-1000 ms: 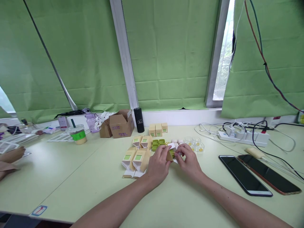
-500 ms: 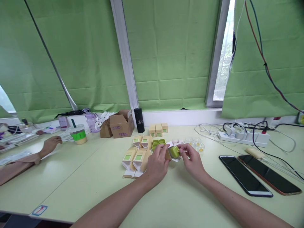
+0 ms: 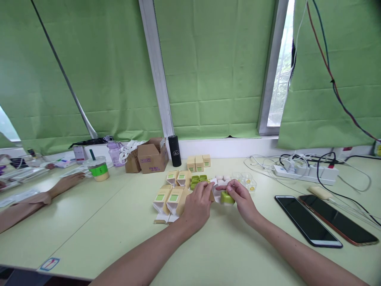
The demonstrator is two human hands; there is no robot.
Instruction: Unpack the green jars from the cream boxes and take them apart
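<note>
In the middle of the table my left hand (image 3: 197,201) is closed around a small cardboard box (image 3: 217,192), whose white inner flaps face right. Most of that box is hidden behind my fingers. My right hand (image 3: 240,197) pinches a green square cup (image 3: 227,198) from above, just right of the box flaps. Several more green cups (image 3: 199,179) stand behind my left hand. White rounded pieces (image 3: 219,178) and clear plastic cups (image 3: 245,178) lie behind my right hand. Left of my left hand, several beige boxes (image 3: 161,198) with green labels stand with their flaps open.
Three closed beige boxes (image 3: 199,163) stand near the wall, beside a black cylinder (image 3: 174,151) and a cardboard carton (image 3: 152,157). Two phones (image 3: 308,220) and a power strip (image 3: 305,173) with cables lie right. At left are a drink cup (image 3: 98,170) and a co-worker's hand (image 3: 66,183).
The green cup in my right hand has moved from the box's opening to the right and down, and now sits more level. The co-worker's hand has reached further right and lies lower.
</note>
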